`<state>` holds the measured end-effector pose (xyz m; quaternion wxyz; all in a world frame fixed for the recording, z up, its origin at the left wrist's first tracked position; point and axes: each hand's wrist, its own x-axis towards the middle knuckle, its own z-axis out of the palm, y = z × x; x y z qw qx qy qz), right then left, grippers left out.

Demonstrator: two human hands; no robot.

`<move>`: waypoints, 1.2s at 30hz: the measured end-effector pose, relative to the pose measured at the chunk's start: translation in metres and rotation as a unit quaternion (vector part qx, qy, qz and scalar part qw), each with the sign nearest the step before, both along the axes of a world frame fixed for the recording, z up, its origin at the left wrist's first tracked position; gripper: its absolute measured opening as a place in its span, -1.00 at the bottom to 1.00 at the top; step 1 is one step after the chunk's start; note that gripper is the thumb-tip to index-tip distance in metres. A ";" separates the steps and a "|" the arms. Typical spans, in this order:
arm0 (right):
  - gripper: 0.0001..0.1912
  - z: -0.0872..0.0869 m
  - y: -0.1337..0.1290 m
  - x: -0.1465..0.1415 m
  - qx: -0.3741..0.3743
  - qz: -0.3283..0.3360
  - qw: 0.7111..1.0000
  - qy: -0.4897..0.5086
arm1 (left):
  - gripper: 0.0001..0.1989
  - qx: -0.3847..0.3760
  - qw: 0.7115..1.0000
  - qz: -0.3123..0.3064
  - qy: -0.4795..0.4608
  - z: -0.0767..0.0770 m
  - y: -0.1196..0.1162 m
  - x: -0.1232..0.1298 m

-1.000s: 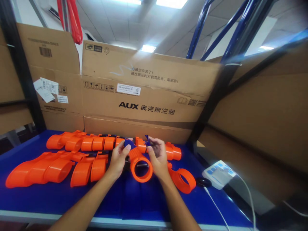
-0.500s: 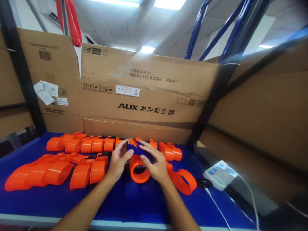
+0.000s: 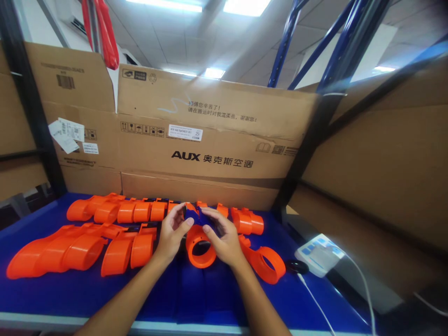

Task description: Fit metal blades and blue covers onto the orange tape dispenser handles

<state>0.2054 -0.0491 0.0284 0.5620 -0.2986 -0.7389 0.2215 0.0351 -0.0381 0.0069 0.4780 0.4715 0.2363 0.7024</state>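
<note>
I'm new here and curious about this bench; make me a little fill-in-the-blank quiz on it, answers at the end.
1. The left hand and right hand both grip a blue part, and the ring just below it is coloured ____.
2. The large Latin letters on the cardboard behind the table read ____.
3. The plastic-looking thing hanging at the upper left is coloured ____.

Missing words: orange; AUX; red.

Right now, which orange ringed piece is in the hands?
The central ringed piece, held between left hand and right hand, beneath the blue part; the other orange pieces rest on the table.
</note>
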 end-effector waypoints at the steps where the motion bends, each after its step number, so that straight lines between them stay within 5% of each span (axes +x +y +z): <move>1: -0.61 0.000 -0.001 0.000 0.000 -0.002 1.000 -0.002 | -0.44 0.001 1.000 0.001 0.002 0.000 0.000 0.000; 21: -0.40 0.003 -0.010 -0.001 -0.005 0.043 0.998 -0.037 | -0.39 0.107 0.994 0.030 -0.014 0.000 -0.007 -0.005; 29: -0.27 0.002 -0.004 0.004 0.125 -0.095 0.979 -0.128 | -0.31 0.074 0.997 0.018 0.017 0.005 -0.007 -0.004; 36: -0.26 -0.006 0.002 0.006 0.184 -0.135 0.958 -0.174 | -0.42 0.023 0.999 0.029 0.006 0.008 -0.003 -0.001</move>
